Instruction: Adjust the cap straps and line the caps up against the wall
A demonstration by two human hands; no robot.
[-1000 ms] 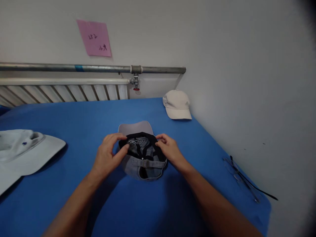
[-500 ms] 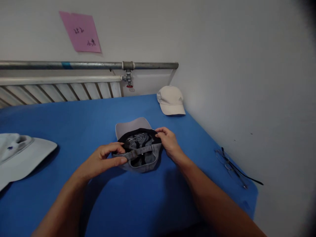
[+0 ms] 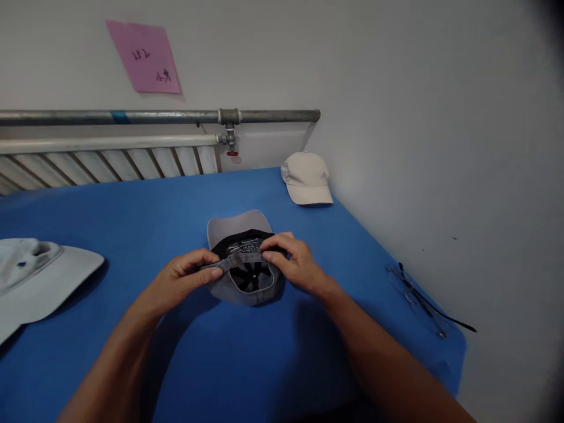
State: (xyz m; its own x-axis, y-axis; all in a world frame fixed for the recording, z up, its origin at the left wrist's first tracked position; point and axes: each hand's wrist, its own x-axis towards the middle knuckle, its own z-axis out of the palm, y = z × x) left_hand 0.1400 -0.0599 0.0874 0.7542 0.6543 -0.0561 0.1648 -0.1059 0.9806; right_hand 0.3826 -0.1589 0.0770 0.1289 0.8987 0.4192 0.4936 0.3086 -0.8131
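A grey baseball cap (image 3: 240,296) lies upside down on the blue surface, its brim pointing away from me and its dark inside showing. Across its back opening runs an adjuster strap (image 3: 249,258) with a small metal buckle (image 3: 233,261). My left hand (image 3: 183,275) pinches the left end of the strap, left of the buckle, between thumb and fingers. On the other side, my right hand (image 3: 295,259) grips the strap's right end where it meets the cap's edge. Its fingertips partly hide the inside of the cap.
A cream cap (image 3: 307,176) sits at the far right corner by the wall. At the left edge is part of a white cap (image 3: 57,276). Eyeglasses (image 3: 414,296) lie near the right edge of the blue surface (image 3: 132,217). A radiator (image 3: 123,164) and pipe (image 3: 176,117) run behind.
My right hand has moved left from the cap's right rim onto the strap. The strap is lifted and the back opening shows wider. My left hand has shifted slightly.
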